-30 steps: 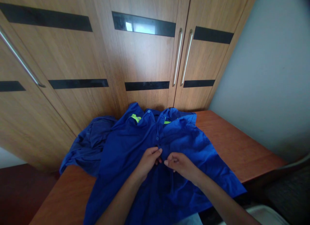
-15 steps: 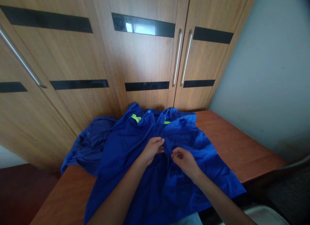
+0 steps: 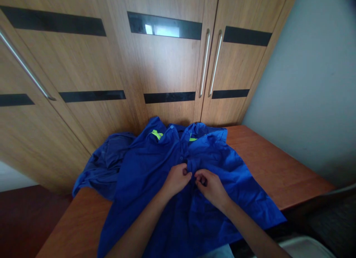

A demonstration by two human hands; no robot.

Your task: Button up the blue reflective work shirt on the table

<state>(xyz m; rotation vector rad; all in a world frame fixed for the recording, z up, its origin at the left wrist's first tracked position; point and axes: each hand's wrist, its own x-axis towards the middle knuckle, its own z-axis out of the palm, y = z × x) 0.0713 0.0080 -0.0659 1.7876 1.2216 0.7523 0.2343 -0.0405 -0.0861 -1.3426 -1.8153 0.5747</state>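
Observation:
A bright blue button-up shirt (image 3: 155,184) with yellow-green marks at the collar lies spread front-up on a brown wooden table (image 3: 267,165). My left hand (image 3: 176,179) and my right hand (image 3: 210,185) meet at the shirt's front placket, just below the collar. Both hands are closed, fingers pinching the two edges of the shirt's front together. What lies between the fingertips is too small to make out.
A darker blue garment (image 3: 102,167) lies crumpled at the table's left back, partly under the shirt. Wooden wardrobe doors with long metal handles (image 3: 211,63) stand right behind the table. A grey wall is on the right, a white object (image 3: 303,247) at the bottom right.
Both hands have moved up along the shirt's front toward the collar and closed in on each other; the fingers now pinch the placket edges together.

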